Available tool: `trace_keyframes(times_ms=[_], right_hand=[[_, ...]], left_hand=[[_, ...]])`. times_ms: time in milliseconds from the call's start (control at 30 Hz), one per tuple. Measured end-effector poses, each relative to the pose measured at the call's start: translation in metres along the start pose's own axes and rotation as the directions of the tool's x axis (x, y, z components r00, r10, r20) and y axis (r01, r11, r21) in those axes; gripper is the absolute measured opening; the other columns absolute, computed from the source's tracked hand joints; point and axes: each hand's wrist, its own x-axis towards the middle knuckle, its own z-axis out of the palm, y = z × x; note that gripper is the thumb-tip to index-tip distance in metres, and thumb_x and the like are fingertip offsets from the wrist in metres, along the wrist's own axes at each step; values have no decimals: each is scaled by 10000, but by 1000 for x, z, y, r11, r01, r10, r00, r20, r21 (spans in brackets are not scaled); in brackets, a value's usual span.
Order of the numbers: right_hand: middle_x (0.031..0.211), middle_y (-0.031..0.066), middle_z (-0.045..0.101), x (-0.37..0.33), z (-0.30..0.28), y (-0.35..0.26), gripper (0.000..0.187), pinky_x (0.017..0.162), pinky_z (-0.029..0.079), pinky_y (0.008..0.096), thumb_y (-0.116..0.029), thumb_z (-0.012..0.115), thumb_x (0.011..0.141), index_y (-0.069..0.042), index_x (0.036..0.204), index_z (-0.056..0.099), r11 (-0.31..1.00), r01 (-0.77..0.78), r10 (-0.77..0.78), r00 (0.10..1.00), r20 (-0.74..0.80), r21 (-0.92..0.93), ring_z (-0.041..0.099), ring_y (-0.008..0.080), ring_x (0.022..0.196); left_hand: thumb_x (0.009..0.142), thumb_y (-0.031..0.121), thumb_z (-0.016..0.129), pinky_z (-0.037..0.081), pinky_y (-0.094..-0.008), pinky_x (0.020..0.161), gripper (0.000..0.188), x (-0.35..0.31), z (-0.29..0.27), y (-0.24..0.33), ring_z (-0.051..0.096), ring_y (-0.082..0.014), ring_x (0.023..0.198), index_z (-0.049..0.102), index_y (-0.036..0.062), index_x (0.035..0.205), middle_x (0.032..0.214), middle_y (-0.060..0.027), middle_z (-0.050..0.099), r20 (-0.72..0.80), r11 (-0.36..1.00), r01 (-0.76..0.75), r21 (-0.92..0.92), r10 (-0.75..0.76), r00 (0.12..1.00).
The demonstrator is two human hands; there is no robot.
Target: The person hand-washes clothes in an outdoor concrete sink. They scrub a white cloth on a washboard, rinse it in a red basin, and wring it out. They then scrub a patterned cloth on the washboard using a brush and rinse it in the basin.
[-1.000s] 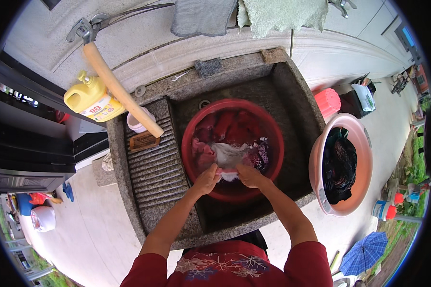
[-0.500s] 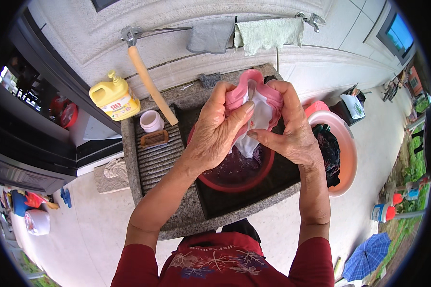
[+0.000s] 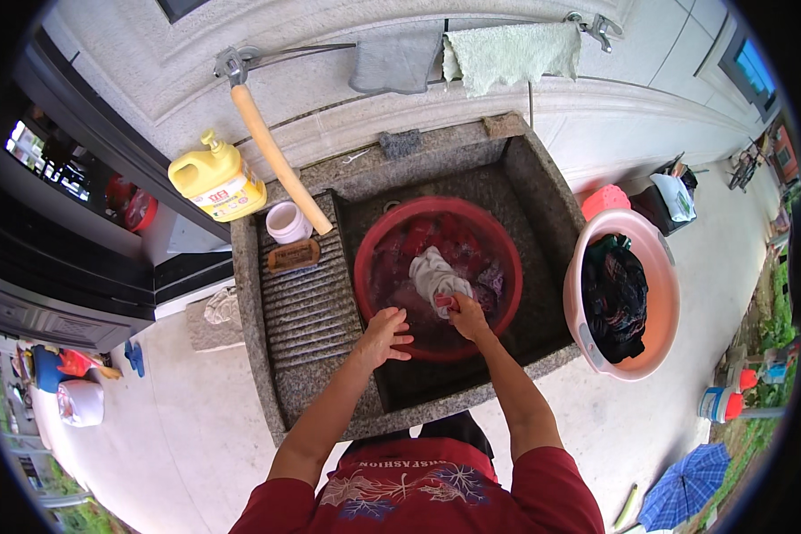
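Note:
In the sink, a red basin (image 3: 511, 258) holds murky water and several soaked red and purple cloths. My right hand (image 3: 469, 318) is closed on the pinkish-red edge of a small white garment (image 3: 433, 274), which trails wet over the water toward the far side. Beside it, over the basin's near left rim, my left hand (image 3: 384, 338) is empty, its fingers spread apart. The stone sink (image 3: 543, 169) has a ridged washboard (image 3: 307, 307) on its left, and on that lie a wooden brush (image 3: 294, 256) and a pale pink cup (image 3: 287, 223).
A pink tub (image 3: 578, 303) with dark clothes stands right of the sink. At the far left corner is a yellow pump jug (image 3: 218, 182). An orange hose (image 3: 276, 156) runs from the tap onto the washboard. Two cloths hang on the wall, one a pale green towel (image 3: 512, 58).
The white garment has gone from up close in both hands down into the basin. My left hand has let go and opened; my right still grips the garment's edge.

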Motion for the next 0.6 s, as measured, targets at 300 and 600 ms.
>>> trace_keyframes(times_ms=[300, 600], right_hand=[[920, 124, 593, -41, -169, -240, 299, 717, 473, 364, 58, 627, 719, -22, 998, 555, 717, 673, -697, 683, 217, 183, 589, 294, 855], [941, 75, 608, -40, -181, -265, 291, 750, 448, 248, 28, 670, 753, 26, 1029, 577, 576, 677, -758, 652, -10, 458, 570, 143, 840]], left_hand=[[900, 570, 448, 485, -572, 852, 717, 19, 42, 55, 532, -365, 1126, 315, 32, 1353, 1232, -221, 459, 456, 864, 153, -480, 96, 885], [873, 274, 611, 567, -369, 731, 262, 16, 48, 55, 646, -240, 855, 604, 63, 1028, 978, -72, 651, 464, 598, 280, -751, 176, 868]])
